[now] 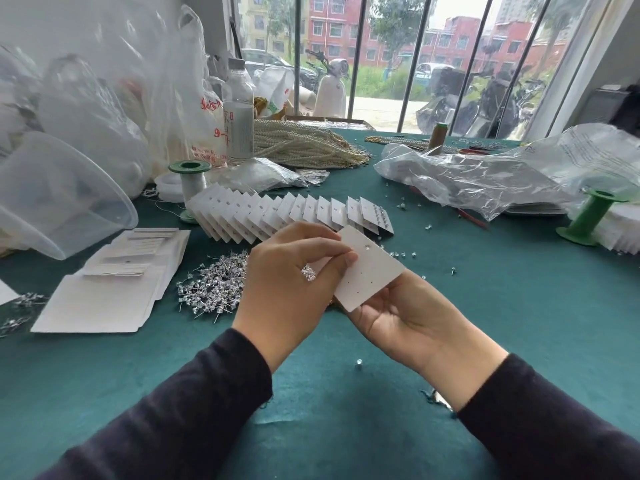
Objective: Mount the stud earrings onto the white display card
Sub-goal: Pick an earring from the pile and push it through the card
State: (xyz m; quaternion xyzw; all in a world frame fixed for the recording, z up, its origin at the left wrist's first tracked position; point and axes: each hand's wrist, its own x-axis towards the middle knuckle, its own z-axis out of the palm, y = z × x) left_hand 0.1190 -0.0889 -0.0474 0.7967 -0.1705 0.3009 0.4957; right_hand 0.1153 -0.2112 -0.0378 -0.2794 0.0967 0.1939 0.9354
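A white display card [372,271] with small punched holes is tilted above the green table, held from beneath by my right hand [412,320]. One clear stud [366,250] sits near the card's top edge. My left hand [291,285] pinches at the card's left edge, with a few silver stud earrings [308,273] bunched in its curled fingers. A loose pile of stud earrings [214,289] lies on the table just left of my left hand.
A fanned row of filled cards [291,214] lies behind my hands. Blank cards and paper [114,285] lie at left beside a clear plastic tub [52,195]. Green spools [588,220], plastic bags [485,174], pearl strands [304,143] and scattered ear backs [401,254] surround the work area.
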